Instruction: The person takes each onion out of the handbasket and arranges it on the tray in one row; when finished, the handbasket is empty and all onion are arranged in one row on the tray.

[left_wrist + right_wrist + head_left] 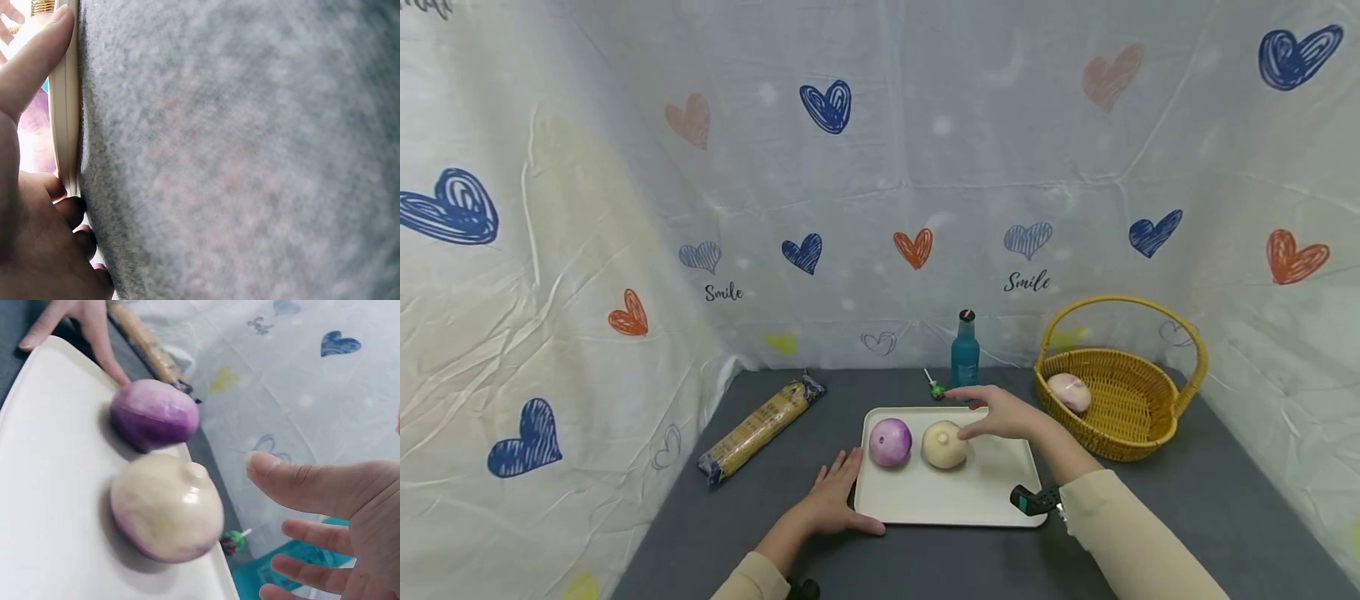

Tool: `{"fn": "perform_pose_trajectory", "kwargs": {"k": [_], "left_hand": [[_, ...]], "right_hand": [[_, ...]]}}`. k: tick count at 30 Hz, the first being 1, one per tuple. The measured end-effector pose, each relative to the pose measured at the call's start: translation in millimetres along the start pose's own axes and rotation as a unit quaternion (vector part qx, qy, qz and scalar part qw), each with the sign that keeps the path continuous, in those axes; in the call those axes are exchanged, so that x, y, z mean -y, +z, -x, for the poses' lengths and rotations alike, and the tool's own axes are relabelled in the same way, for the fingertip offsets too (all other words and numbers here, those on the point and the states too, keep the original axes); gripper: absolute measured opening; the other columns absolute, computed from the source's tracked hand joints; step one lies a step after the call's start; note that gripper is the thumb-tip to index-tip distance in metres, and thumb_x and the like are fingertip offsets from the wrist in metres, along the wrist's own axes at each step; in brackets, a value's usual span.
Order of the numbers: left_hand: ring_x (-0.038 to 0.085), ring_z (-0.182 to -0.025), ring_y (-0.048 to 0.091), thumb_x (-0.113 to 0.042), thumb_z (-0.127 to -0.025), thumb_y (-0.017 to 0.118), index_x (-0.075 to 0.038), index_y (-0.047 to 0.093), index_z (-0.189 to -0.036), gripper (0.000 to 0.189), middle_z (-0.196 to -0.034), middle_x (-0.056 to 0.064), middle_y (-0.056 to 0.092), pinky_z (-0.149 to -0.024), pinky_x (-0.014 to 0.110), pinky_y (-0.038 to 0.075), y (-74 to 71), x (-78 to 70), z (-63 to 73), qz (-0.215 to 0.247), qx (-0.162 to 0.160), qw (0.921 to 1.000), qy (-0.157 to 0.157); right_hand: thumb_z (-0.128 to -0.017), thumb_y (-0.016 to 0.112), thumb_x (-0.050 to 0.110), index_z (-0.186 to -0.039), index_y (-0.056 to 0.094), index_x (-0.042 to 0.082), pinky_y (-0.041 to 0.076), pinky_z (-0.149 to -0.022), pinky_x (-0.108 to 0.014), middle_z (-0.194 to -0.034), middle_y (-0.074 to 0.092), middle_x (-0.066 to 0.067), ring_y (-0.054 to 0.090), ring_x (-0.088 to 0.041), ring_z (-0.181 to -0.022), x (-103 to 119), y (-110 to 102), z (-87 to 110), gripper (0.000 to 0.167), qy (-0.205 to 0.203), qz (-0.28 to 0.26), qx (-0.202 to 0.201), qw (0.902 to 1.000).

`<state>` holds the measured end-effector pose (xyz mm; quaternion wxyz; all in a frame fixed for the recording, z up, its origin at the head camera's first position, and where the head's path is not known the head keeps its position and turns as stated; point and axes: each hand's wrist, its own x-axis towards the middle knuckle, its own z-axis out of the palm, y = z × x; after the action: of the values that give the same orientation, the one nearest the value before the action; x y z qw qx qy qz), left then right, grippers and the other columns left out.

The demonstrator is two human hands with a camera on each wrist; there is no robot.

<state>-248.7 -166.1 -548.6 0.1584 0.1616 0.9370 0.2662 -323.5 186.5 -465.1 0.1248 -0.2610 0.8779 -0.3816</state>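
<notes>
A cream tray (pixel 940 500) lies on the dark grey table. On it sit a round purple vegetable (pixel 890 442) and a pale round one (pixel 940 448), purple underneath with a small nub. My left hand (pixel 831 502) is at the tray's left edge, fingers spread and thumb (pixel 47 53) along the rim. Over the tray's far side is my right hand (pixel 1003 414), fingers extended and holding nothing. In the right wrist view its thumb (pixel 294 481) points toward the pale vegetable, with a gap between them.
To the right stands a yellow wicker basket (pixel 1120 442) with a tall handle, holding a white-and-purple round vegetable (pixel 1070 392). Behind the tray are a blue bottle (pixel 965 354) and a green lollipop (pixel 937 390). A long noodle packet (pixel 760 427) lies at left. A printed cloth (pixel 880 200) closes the back.
</notes>
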Motion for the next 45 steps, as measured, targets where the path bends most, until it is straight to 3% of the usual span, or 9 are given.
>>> {"fn": "perform_pose_trajectory", "kwargs": {"k": [9,17,22,28,31,33,45], "left_hand": [[0.038,-0.157,0.006,-0.063,-0.068,0.085,-0.005,0.01,-0.162,0.134,-0.169,0.016,0.016,-0.122,0.066,0.006,-0.5,0.5,-0.6,-0.004,-0.003,1.0,0.004],[0.039,-0.156,0.007,-0.063,-0.069,0.085,-0.004,0.01,-0.162,0.134,-0.168,0.017,0.016,-0.121,0.066,0.006,1.0,4.5,-0.1,0.0,-0.003,1.0,0.009],[0.04,-0.156,0.007,-0.063,-0.068,0.085,-0.004,0.01,-0.162,0.134,-0.168,0.018,0.016,-0.121,0.067,0.006,1.4,5.7,0.6,0.001,-0.004,0.9999,0.009],[0.039,-0.156,0.007,-0.063,-0.068,0.085,-0.004,0.011,-0.162,0.134,-0.168,0.018,0.016,-0.121,0.067,0.006,2.6,5.6,-0.6,0.001,-0.006,0.9999,0.01],[0.04,-0.156,0.007,-0.063,-0.068,0.086,-0.004,0.011,-0.162,0.134,-0.168,0.018,0.016,-0.121,0.067,0.006,3.0,5.9,-1.1,0.003,-0.007,0.9999,0.012],[0.04,-0.156,0.007,-0.063,-0.068,0.086,-0.004,0.011,-0.162,0.134,-0.168,0.018,0.017,-0.121,0.067,0.006,3.4,6.3,-0.5,0.003,-0.009,0.9999,0.011],[0.039,-0.156,0.007,-0.064,-0.067,0.085,-0.004,0.011,-0.162,0.134,-0.168,0.017,0.017,-0.121,0.067,0.007,3.9,6.4,0.0,0.002,-0.012,0.9999,0.012]], "right_hand": [[-0.086,0.081,0.036,-0.145,0.055,0.013,0.046,-0.104,-0.059,-0.148,0.053,-0.017,0.051,-0.045,-0.132,-8,-33,13.6,0.068,-0.004,0.006,-0.017,0.9998],[-0.086,0.08,0.039,-0.146,0.055,0.013,0.049,-0.101,-0.058,-0.151,0.05,-0.017,0.05,-0.046,-0.132,-16,-56,30.5,0.07,0.016,0.025,-0.03,0.9991],[-0.088,0.08,0.034,-0.146,0.054,0.009,0.045,-0.103,-0.063,-0.15,0.051,-0.02,0.048,-0.049,-0.133,-18,-71,41.3,0.069,0.021,0.029,-0.045,0.9983],[-0.089,0.078,0.034,-0.144,0.057,0.014,0.054,-0.089,-0.061,-0.141,0.058,-0.019,0.055,-0.053,-0.122,-22,-91,54.2,0.063,0.036,0.034,-0.054,0.9974],[-0.09,0.077,0.036,-0.144,0.057,0.014,0.053,-0.091,-0.061,-0.138,0.061,-0.018,0.056,-0.052,-0.121,-31,-102,60.5,0.062,0.029,0.031,-0.054,0.9977],[-0.092,0.075,0.035,-0.144,0.056,0.011,0.048,-0.102,-0.061,-0.142,0.059,-0.019,0.052,-0.048,-0.131,-39,-110,64.0,0.061,0.016,0.032,-0.051,0.998],[-0.095,0.072,0.026,-0.142,0.058,0.005,0.051,-0.098,-0.058,-0.149,0.049,-0.027,0.043,-0.053,-0.136,-87,-148,74.8,0.054,0.074,0.006,-0.021,0.997]]}}
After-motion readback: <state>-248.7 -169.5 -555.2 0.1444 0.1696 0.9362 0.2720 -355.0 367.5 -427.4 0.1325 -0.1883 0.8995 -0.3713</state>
